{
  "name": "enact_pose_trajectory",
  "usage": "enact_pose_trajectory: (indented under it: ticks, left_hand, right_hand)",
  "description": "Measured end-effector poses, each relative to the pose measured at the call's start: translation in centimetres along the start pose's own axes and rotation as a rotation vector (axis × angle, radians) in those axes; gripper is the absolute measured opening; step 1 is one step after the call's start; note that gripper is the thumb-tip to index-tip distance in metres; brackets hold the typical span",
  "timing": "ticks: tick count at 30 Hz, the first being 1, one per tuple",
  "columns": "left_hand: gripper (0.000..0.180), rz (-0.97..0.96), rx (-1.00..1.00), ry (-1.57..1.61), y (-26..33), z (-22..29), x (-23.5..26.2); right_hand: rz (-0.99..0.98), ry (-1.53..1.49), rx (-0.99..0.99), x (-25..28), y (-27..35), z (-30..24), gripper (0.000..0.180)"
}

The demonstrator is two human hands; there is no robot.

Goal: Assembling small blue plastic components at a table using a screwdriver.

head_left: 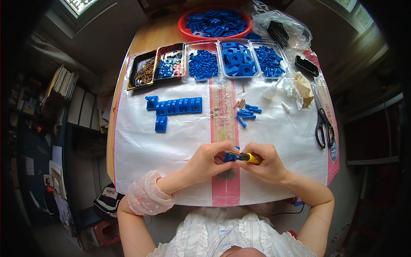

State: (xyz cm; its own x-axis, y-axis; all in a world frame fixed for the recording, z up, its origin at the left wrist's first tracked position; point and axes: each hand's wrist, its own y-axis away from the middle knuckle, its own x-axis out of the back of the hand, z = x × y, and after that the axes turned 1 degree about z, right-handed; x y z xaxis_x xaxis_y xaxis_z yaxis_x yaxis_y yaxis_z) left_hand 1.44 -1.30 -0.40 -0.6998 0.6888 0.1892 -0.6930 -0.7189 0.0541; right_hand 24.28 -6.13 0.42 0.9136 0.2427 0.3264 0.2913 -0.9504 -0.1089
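Evidently, parts are kept sorted by kind: at the far left, brown pins (145,70) are held in a black tray (139,86), presumably so that they are not mixed with the blue pieces in the clear trays (204,80). Nearer, blue brackets (177,106) are lined up in a row, with one set just below, probably to be kept apart from loose parts. By the left hand (204,159), a blue piece (230,157) is pinched near the table's front middle, apparently to be steadied; its exact facing cannot be told, since it is partly hidden by fingers. By the right hand (267,162), a yellow-handled tool (250,158) is clasped. Its long axis is laid roughly crosswise, handle to the right, thin metal end seemingly pointed left, over the piece.
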Motion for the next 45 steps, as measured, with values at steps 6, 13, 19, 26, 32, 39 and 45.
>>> enact_pose_trajectory:
  ticks: [6,13,19,26,32,39,45]
  left_hand:
    - [0.025,0.114,-0.196,-0.175,-0.1,0.3,-0.5]
    - [0.026,0.166,-0.374,-0.427,0.2,-0.1,0.0]
    - [0.019,0.337,-0.393,-0.537,-0.2,1.4,2.3]
    - [0.013,0.429,-0.245,-0.782,2.2,6.6,5.2]
    - [0.01,0.563,0.023,-0.915,5.7,8.4,8.2]
    - [0.01,0.752,0.195,-1.05,6.9,4.4,16.7]
    - [0.014,0.783,0.232,-0.898,4.5,-1.0,22.0]
  right_hand:
    - [0.006,0.033,0.031,0.3,0.0,0.2,0.016]
    - [-0.01,0.016,0.049,-0.1,0.0,0.5,0.016]
    - [0.21,-0.181,0.065,0.3,-0.1,1.4,0.015]
    - [0.198,-0.155,-0.022,0.4,-0.3,2.2,0.009]
    - [0.153,-0.13,-0.065,0.6,-0.3,1.9,0.009]
    - [0.108,-0.114,-0.063,0.3,-0.5,1.5,0.01]
    - [0.093,-0.091,-0.068,0.4,-0.4,2.0,0.011]
